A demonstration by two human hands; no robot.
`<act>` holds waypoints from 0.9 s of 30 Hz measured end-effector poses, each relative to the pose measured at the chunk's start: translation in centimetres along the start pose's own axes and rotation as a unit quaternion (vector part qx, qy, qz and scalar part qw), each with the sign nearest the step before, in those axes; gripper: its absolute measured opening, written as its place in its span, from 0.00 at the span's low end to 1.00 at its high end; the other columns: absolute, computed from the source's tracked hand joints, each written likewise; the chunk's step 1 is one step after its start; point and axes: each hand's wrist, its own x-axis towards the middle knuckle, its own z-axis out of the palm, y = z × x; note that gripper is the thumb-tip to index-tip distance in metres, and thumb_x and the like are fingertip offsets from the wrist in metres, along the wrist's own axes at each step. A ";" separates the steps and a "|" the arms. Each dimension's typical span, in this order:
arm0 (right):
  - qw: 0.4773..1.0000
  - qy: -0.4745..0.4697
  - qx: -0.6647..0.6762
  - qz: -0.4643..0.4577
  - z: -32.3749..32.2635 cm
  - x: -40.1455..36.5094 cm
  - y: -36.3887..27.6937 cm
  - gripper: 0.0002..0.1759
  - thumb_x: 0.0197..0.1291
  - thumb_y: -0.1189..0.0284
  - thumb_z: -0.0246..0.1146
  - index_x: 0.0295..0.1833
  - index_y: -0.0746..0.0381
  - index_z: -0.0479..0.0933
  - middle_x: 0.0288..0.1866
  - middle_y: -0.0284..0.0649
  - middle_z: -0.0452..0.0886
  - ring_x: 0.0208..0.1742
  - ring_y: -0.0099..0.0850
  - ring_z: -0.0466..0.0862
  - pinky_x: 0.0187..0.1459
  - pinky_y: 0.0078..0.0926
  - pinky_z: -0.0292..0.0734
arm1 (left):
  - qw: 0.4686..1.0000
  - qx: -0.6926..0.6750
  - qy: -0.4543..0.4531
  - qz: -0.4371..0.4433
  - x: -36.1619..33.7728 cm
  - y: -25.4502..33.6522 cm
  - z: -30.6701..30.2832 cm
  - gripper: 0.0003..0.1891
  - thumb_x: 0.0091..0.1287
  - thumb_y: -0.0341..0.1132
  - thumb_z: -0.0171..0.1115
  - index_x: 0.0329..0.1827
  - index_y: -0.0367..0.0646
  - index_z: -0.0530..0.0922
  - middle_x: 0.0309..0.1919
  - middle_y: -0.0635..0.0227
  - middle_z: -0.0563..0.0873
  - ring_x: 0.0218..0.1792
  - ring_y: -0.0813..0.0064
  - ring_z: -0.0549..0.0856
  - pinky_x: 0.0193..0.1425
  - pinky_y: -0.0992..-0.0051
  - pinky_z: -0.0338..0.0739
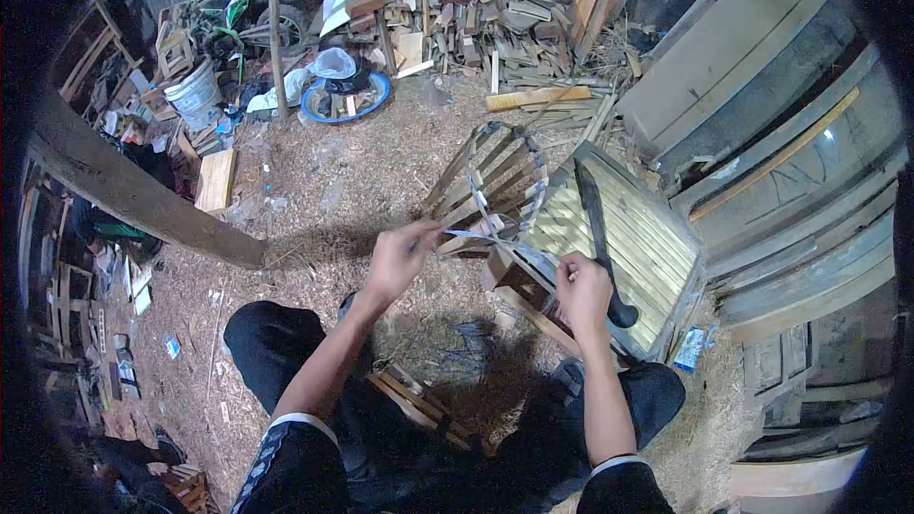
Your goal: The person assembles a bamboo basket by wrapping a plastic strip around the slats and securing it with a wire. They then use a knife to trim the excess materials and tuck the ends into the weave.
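A thin pale strip [486,237] stretches between my two hands above the edge of a wooden piece. My left hand [404,255] is closed on its left end, and my right hand [582,287] pinches the other end. Just beyond them stands a frame of wooden slats [476,171] with a looped, wrapped band [545,167] round its top. A slatted yellowish panel [633,238] lies to the right, with a dark curved wooden piece [595,219] across it. Below my hands is a small wooden block [514,278].
A wooden post [143,186] slants in from the left. Scrap wood [476,24] is heaped at the back, beside a blue-rimmed basin [319,114] and a white bucket [193,95]. Large boards [728,48] lean at the right. Shavings cover the ground.
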 end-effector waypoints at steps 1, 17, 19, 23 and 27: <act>1.000 0.010 -0.008 0.010 -0.5 0.1 -0.1 0.04 0.56 0.73 0.67 0.36 0.61 0.83 0.31 0.48 0.86 0.34 0.51 0.86 0.36 0.46 0.80 | 1.000 -0.001 0.000 0.000 0.0 -0.4 -0.2 0.12 0.71 0.31 0.63 0.55 0.40 0.85 0.41 0.52 0.90 0.43 0.56 0.91 0.49 0.66 0.82; 0.997 -0.020 -0.074 0.024 -1.2 -1.0 2.3 0.03 0.56 0.74 0.67 0.35 0.60 0.81 0.32 0.48 0.85 0.37 0.49 0.86 0.38 0.47 0.79 | 0.996 0.082 0.003 0.047 -0.1 -3.8 -2.1 0.07 0.69 0.31 0.63 0.46 0.39 0.84 0.41 0.51 0.88 0.44 0.49 0.86 0.50 0.61 0.80; 0.995 -0.038 -0.094 0.012 -1.1 -1.3 1.7 0.03 0.56 0.74 0.67 0.36 0.60 0.81 0.34 0.46 0.85 0.40 0.48 0.85 0.39 0.46 0.80 | 0.992 0.122 -0.039 0.013 -0.3 -2.1 -1.9 0.08 0.70 0.32 0.62 0.47 0.40 0.83 0.42 0.51 0.87 0.48 0.49 0.85 0.53 0.59 0.79; 0.991 -0.044 -0.124 -0.028 -0.9 -2.1 0.8 0.04 0.57 0.73 0.66 0.38 0.60 0.82 0.38 0.42 0.84 0.47 0.43 0.83 0.41 0.44 0.82 | 0.994 0.071 -0.078 0.019 -0.9 -1.5 0.0 0.16 0.71 0.39 0.61 0.57 0.40 0.79 0.42 0.50 0.88 0.45 0.48 0.87 0.51 0.57 0.80; 0.985 -0.030 -0.156 -0.061 0.0 -2.1 1.3 0.04 0.55 0.73 0.68 0.36 0.61 0.84 0.40 0.43 0.83 0.47 0.44 0.82 0.40 0.44 0.82 | 0.991 0.062 -0.116 -0.023 -0.9 0.9 1.7 0.26 0.70 0.38 0.65 0.69 0.42 0.72 0.42 0.54 0.89 0.39 0.61 0.90 0.46 0.64 0.83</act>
